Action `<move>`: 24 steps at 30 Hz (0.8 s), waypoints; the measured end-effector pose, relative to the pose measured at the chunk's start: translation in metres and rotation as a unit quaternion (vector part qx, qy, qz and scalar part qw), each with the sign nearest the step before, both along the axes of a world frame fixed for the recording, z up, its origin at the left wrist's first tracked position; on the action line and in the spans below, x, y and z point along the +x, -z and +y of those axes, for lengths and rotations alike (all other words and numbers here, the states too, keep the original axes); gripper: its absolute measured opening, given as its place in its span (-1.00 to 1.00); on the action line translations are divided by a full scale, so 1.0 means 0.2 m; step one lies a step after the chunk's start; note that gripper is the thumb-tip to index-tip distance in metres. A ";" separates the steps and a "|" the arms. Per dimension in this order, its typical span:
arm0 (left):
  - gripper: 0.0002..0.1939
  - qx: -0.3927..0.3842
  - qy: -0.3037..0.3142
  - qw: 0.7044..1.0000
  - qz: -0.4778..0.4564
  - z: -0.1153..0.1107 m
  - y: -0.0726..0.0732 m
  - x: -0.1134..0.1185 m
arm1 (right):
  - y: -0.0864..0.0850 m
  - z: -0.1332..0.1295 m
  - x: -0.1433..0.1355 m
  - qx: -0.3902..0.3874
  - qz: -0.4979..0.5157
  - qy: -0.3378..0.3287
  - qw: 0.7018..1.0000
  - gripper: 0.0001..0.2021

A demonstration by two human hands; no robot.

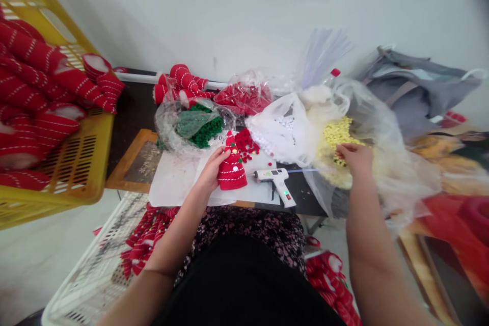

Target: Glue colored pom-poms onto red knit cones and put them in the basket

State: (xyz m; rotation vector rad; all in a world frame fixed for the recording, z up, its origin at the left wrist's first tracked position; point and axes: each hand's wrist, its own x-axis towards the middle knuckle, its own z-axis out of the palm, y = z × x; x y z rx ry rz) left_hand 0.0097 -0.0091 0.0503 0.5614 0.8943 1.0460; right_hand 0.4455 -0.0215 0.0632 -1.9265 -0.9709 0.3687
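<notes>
In my left hand is a red cone-shaped fabric tree with white stitched lines and small coloured pompoms on it. The fingers wrap round its left side, above the white paper. My right hand reaches into a bag of yellow pompoms, with its fingertips pinched together; whatever lies between them is hidden. A white glue gun rests on the table just right of the tree, its nozzle pointing left. Loose red pompoms lie right behind the tree.
Bags of green pompoms, red pompoms and white pompoms line the back of the table. A yellow crate of red fabric cones stands at left. A white basket sits below. Clear glue sticks stand behind; a grey bag lies right.
</notes>
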 end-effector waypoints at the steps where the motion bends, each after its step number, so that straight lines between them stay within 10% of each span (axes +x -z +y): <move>1: -0.54 0.000 -0.001 1.000 -0.001 0.00 0.00 0.00 | -0.02 0.00 -0.02 0.022 0.022 0.008 0.999 -0.70; 6: -0.55 -0.005 0.004 1.000 -0.017 0.00 0.00 0.01 | -0.14 -0.05 -0.28 0.090 0.101 -0.037 0.990 -0.84; 14: -0.61 -0.022 0.000 0.999 -0.048 -0.02 0.00 -0.01 | -0.19 -0.19 -1.01 0.048 0.088 -0.378 0.920 -0.74; 24: -0.63 -0.015 0.009 0.997 -0.079 -0.04 0.00 -0.02 | -0.09 -0.16 -1.22 0.123 -0.140 -0.497 0.847 -0.81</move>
